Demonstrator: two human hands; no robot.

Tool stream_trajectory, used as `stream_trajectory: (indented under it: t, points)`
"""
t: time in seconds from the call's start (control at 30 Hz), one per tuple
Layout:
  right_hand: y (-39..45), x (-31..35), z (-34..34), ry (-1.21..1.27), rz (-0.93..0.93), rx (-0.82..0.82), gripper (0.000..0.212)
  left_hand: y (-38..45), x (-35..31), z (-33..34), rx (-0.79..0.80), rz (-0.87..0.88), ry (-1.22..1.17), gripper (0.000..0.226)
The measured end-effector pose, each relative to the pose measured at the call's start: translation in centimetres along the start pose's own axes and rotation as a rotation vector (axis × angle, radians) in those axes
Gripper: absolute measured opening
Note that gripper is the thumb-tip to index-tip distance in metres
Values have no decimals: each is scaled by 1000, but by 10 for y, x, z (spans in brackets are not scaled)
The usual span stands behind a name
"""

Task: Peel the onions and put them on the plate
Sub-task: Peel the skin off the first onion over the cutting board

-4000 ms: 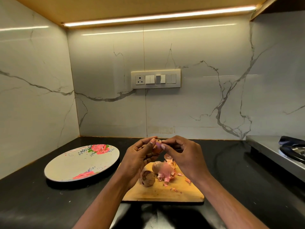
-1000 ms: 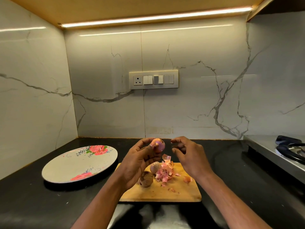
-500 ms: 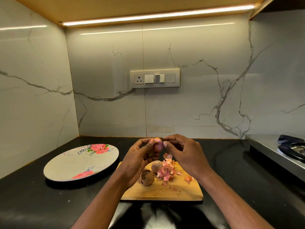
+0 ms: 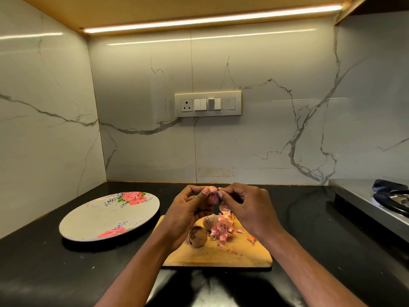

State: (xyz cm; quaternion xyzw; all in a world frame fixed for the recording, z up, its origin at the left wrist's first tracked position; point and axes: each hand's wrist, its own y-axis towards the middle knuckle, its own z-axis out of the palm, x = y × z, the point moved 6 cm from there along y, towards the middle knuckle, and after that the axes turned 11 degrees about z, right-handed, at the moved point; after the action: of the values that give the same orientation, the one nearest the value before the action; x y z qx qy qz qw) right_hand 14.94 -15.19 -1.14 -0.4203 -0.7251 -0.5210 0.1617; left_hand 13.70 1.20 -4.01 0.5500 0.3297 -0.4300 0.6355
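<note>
Here, both hands (image 4: 190, 209) (image 4: 247, 207) gripping onion (image 4: 213, 196)

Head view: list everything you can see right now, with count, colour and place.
onion in hand: 1, pinkish, held above the board
onions on board: 2, brown, unpeeled, board's left part
peels: pile, pink, mid-board
cutting board: 1, wooden, counter centre
plate: 1, white with red roses, left of board
counter: 1, black
switch panel: 1, cream, back wall
stove: 1, steel, far right
left hand: 1, grips onion
right hand: 1, pinches onion's skin
</note>
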Motion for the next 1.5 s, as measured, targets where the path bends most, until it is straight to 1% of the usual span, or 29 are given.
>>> stream_trajectory:
  t: [0.2,0.37,0.53,0.6,0.67,0.9,1.07,1.3,1.4,1.5]
  points:
    - [-1,-1,2,61,23,10,10,0,1,0,4,-3,-19,42]
    - [1,-5,1,70,54,-36,7,0,2,1,10,-6,-21,41]
    - [0,-6,2,138,81,25,13,1,0,-1,-9,0,-49,42]
    - [-1,-4,2,101,61,32,20,1,-1,-1,-9,7,-46,42]
    - [-1,-3,2,66,44,24,22,0,-2,0,-2,11,-32,42]
    - [-2,-1,1,41,-3,-3,15,0,-1,0,-2,9,-29,40]
    - [-3,-1,2,25,-17,-44,8,1,1,-2,-8,4,1,44]
    - [0,-6,1,44,37,-82,6,0,2,0,2,-3,-4,42]
    - [2,-8,1,124,87,-35,10,0,2,-1,-13,-8,-17,43]
    - [0,-3,1,119,65,19,14,1,1,-3,-26,-7,-19,39]
